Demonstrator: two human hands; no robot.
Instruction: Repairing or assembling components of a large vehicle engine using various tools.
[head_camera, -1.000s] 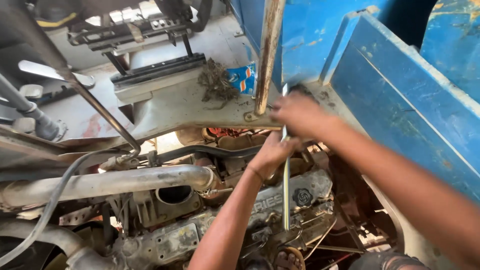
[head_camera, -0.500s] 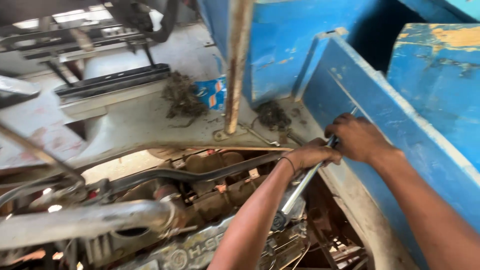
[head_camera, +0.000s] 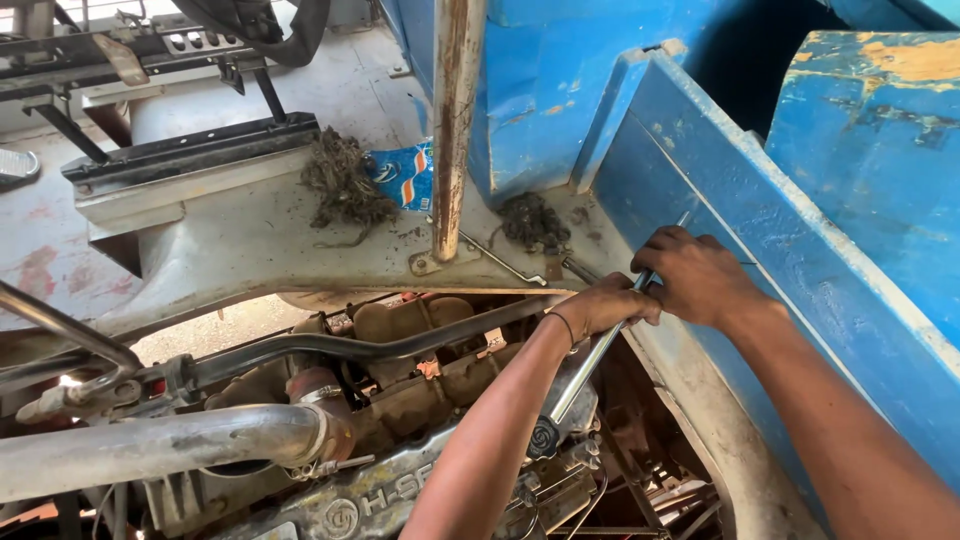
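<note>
A long shiny metal wrench bar (head_camera: 585, 368) slants from the engine top up toward the blue panel. My left hand (head_camera: 606, 305) wraps around its upper part, and my right hand (head_camera: 697, 275) grips the top end just above, against the blue wall (head_camera: 760, 230). The bar's lower end sits on a fitting (head_camera: 545, 437) on the dirty engine (head_camera: 400, 440), partly hidden by my left forearm.
A rusty upright post (head_camera: 455, 130) stands on the grey floor plate (head_camera: 250, 250). Clumps of debris (head_camera: 343, 180) and a blue wrapper (head_camera: 405, 175) lie beside it. A thick silver pipe (head_camera: 160, 445) and a dark hose (head_camera: 350, 348) cross the engine bay.
The bar has tilted from nearly upright to a slant toward the blue wall, and both hands have moved right with it. The view has shifted right.
</note>
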